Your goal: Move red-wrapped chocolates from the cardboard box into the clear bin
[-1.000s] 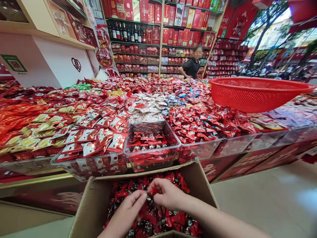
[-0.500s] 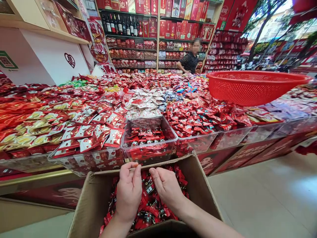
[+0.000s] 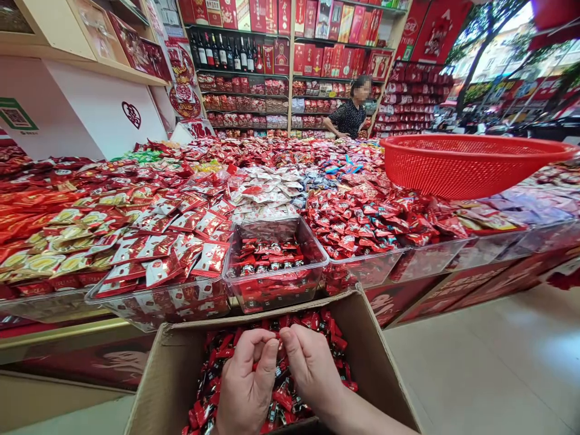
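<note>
Left hand [image 3: 247, 386], right hand [image 3: 315, 374]: closer together than before.
Fingers: curled, tips nearly meeting; holding anything, cannot tell.
Candies [image 3: 283, 397]: in carton [image 3: 158, 386], under hands.
Open room: inside carton's right wall.
Tub [image 3: 276, 296]: past carton's far rim.

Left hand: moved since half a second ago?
Yes: the left hand moved right and toward the wearer, away from the far rim of the cardboard box.

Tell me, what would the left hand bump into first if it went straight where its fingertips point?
Probably the right hand: it's just beyond the fingertips of the left hand, though depth is unclear and they may already touch.
</note>
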`<state>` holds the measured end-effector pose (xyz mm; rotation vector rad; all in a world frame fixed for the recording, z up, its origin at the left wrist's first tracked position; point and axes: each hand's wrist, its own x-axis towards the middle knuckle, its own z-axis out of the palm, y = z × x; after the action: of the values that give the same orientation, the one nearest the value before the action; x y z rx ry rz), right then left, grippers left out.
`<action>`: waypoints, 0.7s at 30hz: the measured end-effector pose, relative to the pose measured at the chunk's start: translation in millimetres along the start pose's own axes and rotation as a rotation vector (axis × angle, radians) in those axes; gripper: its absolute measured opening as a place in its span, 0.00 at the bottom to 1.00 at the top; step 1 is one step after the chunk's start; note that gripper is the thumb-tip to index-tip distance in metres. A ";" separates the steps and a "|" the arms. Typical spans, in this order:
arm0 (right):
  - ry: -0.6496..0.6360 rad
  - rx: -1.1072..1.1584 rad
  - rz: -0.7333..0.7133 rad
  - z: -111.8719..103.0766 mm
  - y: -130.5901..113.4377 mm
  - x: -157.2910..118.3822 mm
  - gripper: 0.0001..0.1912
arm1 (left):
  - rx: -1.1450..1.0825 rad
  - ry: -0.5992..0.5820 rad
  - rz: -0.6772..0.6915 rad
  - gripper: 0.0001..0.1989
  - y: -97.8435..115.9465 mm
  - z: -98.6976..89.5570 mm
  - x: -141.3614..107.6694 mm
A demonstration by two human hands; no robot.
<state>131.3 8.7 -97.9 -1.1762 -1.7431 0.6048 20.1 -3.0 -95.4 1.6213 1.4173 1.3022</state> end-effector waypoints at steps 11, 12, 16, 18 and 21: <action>0.009 0.110 0.103 -1.6 6.3 1.0 0.18 | 0.211 -0.008 -0.040 0.12 6.2 -5.1 15.0; -0.001 0.116 0.117 -2.1 6.6 1.1 0.18 | 0.205 -0.004 -0.053 0.12 7.7 -5.2 16.7; -0.002 0.142 0.148 -3.1 4.7 2.3 0.18 | 0.199 -0.017 -0.067 0.12 12.7 -5.2 22.8; 0.016 0.144 0.157 -2.2 4.0 1.9 0.18 | 0.216 -0.036 -0.051 0.12 13.1 -5.6 24.4; 0.039 0.116 0.140 -0.9 4.8 -1.0 0.18 | 0.261 -0.052 -0.009 0.10 10.8 -7.4 24.9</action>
<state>134.4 9.8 -101.7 -1.2276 -1.5806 0.7518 15.6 17.2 -76.4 1.7995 1.6148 1.0968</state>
